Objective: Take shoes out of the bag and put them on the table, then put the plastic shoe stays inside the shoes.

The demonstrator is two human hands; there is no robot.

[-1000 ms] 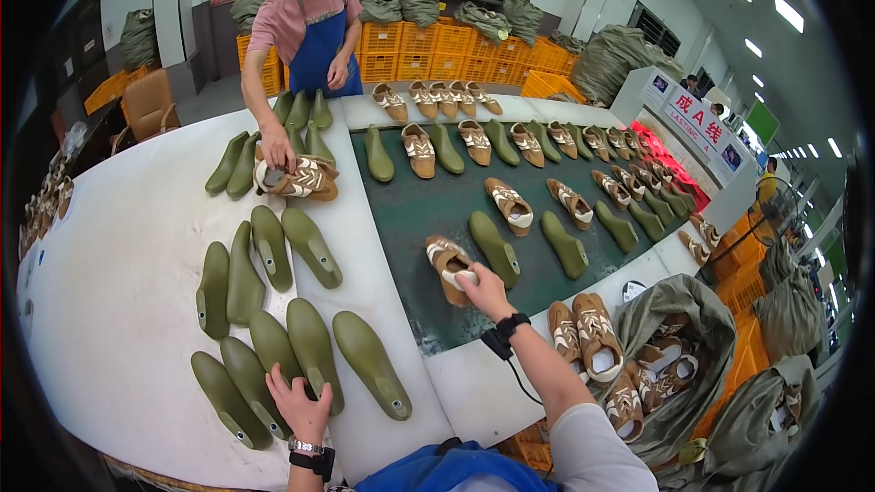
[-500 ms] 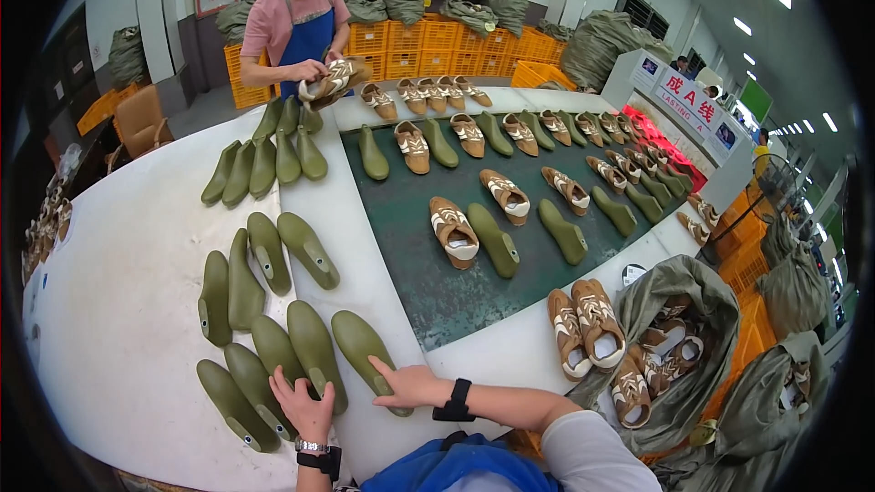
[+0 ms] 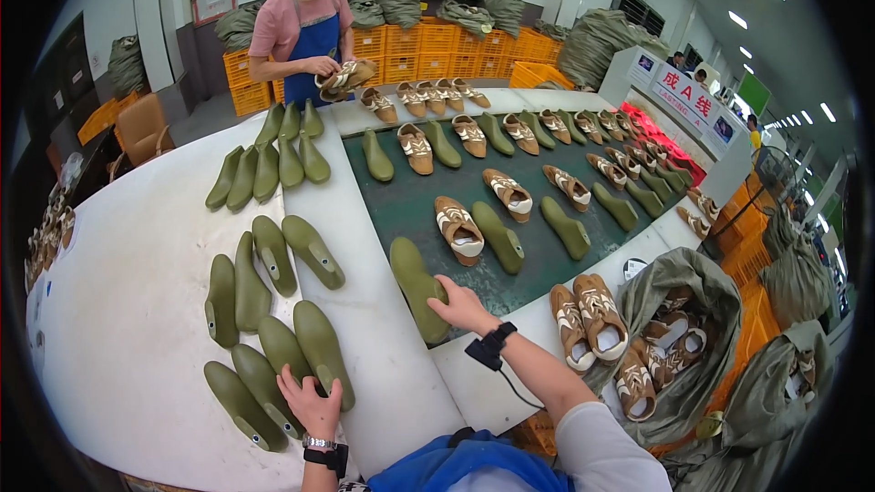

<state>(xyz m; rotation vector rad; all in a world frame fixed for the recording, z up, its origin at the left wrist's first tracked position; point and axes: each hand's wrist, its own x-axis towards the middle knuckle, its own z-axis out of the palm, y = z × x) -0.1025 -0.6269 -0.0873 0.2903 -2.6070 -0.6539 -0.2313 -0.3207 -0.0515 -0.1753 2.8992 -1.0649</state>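
Note:
My right hand grips the heel end of an olive-green shoe last over the near left corner of the dark green conveyor belt. My left hand curls over the heel of another green last on the white table, with fingers and thumb on either side of it. Right beside that hand lie more lasts, one against its thumb side and one to its left. On the belt, a brown-and-white sneaker and a green last lie just beyond my right hand.
Rows of sneakers and lasts cover the belt. More lasts stand at the table's far side, near a co-worker holding a sneaker. At right, a grey-green sack holds sneakers; a pair lies beside it.
My right hand has carried its last from the white table forward and right to the belt's edge. My left hand stays on the lasts. The co-worker's sneaker is lower and further right.

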